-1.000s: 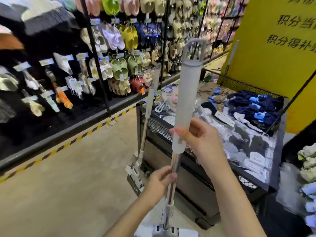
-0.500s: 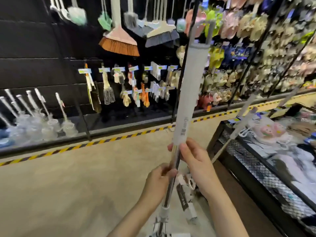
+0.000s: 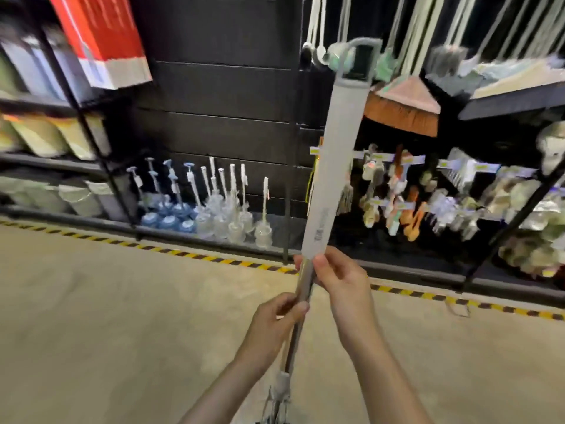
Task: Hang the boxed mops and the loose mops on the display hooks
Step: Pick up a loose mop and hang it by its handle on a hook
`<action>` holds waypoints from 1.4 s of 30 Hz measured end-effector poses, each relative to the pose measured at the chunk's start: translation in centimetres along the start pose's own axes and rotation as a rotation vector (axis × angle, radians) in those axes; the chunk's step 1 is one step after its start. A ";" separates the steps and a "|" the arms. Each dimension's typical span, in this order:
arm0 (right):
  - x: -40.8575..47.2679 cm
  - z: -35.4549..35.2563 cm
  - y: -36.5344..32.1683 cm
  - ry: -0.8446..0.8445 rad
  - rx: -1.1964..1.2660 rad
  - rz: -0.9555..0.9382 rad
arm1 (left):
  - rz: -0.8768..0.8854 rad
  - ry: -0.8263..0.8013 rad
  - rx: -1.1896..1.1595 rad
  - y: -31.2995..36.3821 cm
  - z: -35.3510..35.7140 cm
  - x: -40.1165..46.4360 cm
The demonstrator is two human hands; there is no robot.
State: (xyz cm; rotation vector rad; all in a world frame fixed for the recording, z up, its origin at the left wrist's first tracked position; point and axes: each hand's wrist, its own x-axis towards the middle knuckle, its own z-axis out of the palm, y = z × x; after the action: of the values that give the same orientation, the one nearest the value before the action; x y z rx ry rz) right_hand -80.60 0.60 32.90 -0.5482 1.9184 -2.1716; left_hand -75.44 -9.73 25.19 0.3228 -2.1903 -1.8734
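Loose grey long-handled mop (image 3: 334, 166) – left hand (image 3: 275, 324) and right hand (image 3: 339, 278) both curled round its pole – could, I think, bump the hanging orange broom (image 3: 403, 108) and swing wide.

You hold a loose mop (image 3: 331, 166) upright before the shelving, your right hand (image 3: 339, 278) above your left hand (image 3: 276, 321) on its pole. Toilet brushes (image 3: 211, 209) stand on the bottom shelf to its left; brooms (image 3: 403, 102) hang behind, to its right.

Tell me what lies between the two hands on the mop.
In the head view, only a short bare stretch of the mop pole separates the left hand from the right hand.
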 end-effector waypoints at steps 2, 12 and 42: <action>3.8 2.0 0.3 -0.047 0.019 0.022 | 0.001 0.067 -0.016 0.1 -2.2 3.0; 20.0 11.2 1.7 -0.237 -0.052 -0.020 | 0.034 0.193 -0.050 0.0 -12.5 16.8; 68.7 37.7 4.2 -0.159 -0.054 -0.401 | 0.308 0.222 -0.096 1.4 -41.9 63.6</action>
State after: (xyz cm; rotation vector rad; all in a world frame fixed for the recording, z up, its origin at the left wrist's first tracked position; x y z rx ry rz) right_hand -128.86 -60.61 42.39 -1.1666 1.9155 -2.2170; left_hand -122.12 -69.06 35.24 0.1555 -1.8768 -1.6805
